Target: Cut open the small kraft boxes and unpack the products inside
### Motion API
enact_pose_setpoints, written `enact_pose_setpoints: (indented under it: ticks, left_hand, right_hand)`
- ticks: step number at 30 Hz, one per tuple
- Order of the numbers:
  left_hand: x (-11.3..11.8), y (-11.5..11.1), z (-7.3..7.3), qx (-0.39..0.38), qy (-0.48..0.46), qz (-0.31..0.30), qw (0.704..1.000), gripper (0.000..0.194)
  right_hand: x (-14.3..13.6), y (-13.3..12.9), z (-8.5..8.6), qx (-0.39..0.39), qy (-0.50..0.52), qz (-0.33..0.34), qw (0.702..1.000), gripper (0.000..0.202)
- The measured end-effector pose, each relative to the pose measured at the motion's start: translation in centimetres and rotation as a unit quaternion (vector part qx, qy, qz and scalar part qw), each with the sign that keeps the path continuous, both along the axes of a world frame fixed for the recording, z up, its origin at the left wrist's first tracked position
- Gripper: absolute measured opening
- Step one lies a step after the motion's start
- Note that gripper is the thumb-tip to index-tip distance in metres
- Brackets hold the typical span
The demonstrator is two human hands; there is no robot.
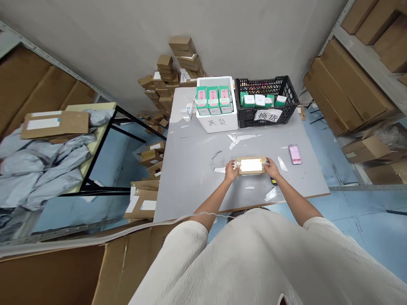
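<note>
Between my two hands is a small brown cardboard box point(241, 171) with a white label point(251, 164) on its upper face. My left hand point(231, 171) grips its left end and my right hand point(271, 168) its right end, fingers closed round the edges. Clear tape shows near both ends of the box. Close to my right wrist lies a black and yellow tool point(274, 181), partly hidden by the forearm. Scraps of white paper point(271, 194) are scattered around the box on the grey table point(190, 169).
At the table's back stand a white foam bin point(216, 124) with green and pink boxes and a black crate point(290, 101) holding similar boxes. A pink phone-like item point(295, 154) lies right. Stacked cartons point(165, 80) rise behind; a side table point(104, 106) bears grey parcels point(60, 159).
</note>
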State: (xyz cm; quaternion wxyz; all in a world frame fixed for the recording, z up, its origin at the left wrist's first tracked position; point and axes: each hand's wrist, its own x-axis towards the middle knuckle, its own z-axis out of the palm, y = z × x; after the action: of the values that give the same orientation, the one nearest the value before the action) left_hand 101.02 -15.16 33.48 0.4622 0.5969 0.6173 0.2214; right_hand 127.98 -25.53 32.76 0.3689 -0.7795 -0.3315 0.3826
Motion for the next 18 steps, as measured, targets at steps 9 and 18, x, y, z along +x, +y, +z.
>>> enact_pose_setpoints:
  ticks: [9,18]
  left_hand:
    - [0.8,0.0,0.0,-0.063,-0.077,-0.052,0.994,0.089]
    - [0.8,0.0,0.5,0.002,-0.045,-0.012,0.999,0.033]
  right_hand:
    - [0.3,-0.1,0.2,0.034,0.052,0.044,0.997,0.093]
    - [-0.6,0.5,2.8,0.086,0.030,0.016,0.996,0.078]
